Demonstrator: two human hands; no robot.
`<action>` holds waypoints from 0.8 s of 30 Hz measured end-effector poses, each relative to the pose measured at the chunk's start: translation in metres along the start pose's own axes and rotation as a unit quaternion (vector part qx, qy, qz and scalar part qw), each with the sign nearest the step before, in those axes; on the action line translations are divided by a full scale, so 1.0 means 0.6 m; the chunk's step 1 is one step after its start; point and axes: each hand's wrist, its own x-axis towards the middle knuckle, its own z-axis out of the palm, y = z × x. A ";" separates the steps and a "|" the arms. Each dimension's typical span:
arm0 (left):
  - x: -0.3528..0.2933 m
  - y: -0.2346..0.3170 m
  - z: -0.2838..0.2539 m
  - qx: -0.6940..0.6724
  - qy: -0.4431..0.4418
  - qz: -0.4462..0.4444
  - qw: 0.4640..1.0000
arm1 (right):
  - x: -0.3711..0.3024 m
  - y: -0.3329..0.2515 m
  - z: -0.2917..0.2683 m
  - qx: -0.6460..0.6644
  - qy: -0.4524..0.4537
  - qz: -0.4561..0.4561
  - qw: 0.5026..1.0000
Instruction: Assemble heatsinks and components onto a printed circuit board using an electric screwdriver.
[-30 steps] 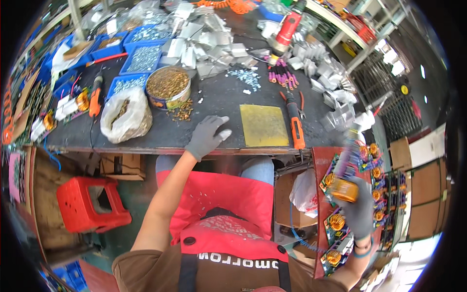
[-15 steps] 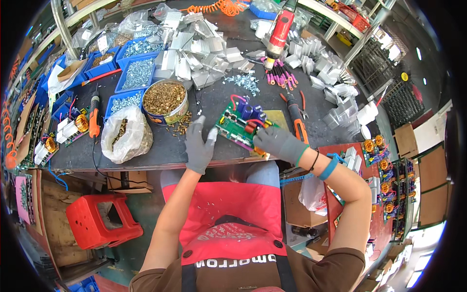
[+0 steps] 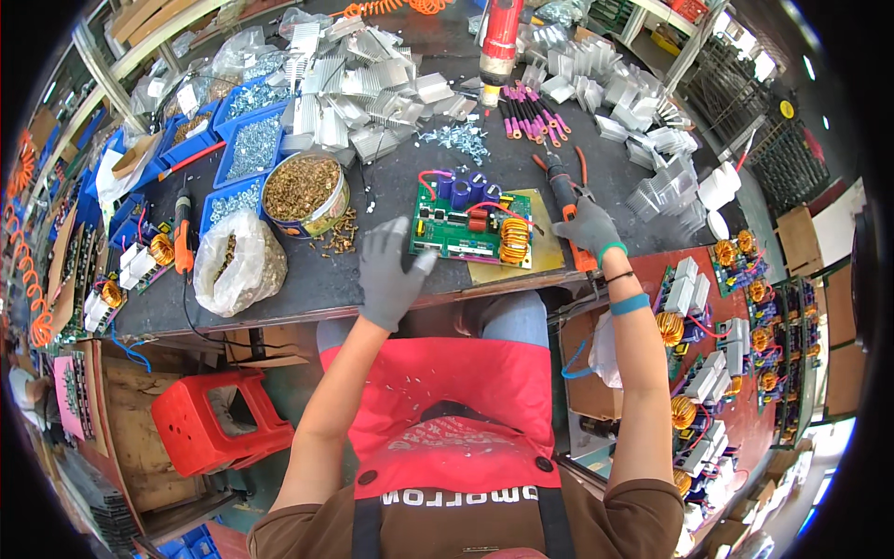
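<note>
A green circuit board (image 3: 454, 244) lies near the table's front edge, partly over a yellowish plate (image 3: 549, 253). Blue capacitors (image 3: 461, 191) line its far side, and a copper-wound coil (image 3: 514, 239) stands at its right. My left hand (image 3: 386, 279), in a grey glove, is open beside the board's left edge, fingers and thumb apart, holding nothing. To the right of the board, my gloved right hand (image 3: 590, 229) has its fingers closed over an orange-and-black electric screwdriver (image 3: 583, 258) lying on the table; the hand hides part of its body. Red-handled cutters (image 3: 584, 166) lie just beyond.
A tub of brass screws (image 3: 304, 191), a bag (image 3: 240, 270) and blue bins (image 3: 251, 154) stand left. Finned heat sinks (image 3: 345, 93) are heaped behind. A red tool (image 3: 500, 42) hangs above pink-sleeved leads (image 3: 533, 116). Finished-looking boards (image 3: 684, 326) crowd the right side.
My right hand has left the board and moved right onto the electric screwdriver. The board now lies flatter, its coil uncovered. My left hand stays beside it, and the view has shifted slightly.
</note>
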 end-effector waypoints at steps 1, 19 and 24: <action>0.002 0.016 0.004 -0.007 0.000 0.064 0.998 | 0.011 0.007 0.007 0.002 -0.011 0.005 1.000; 0.049 0.126 0.094 0.074 -0.085 0.187 0.976 | -0.305 0.020 0.065 0.806 -0.110 -0.101 0.573; 0.055 -0.031 -0.040 0.064 0.010 -0.021 0.998 | -0.369 0.031 0.093 0.752 -0.157 -0.094 0.633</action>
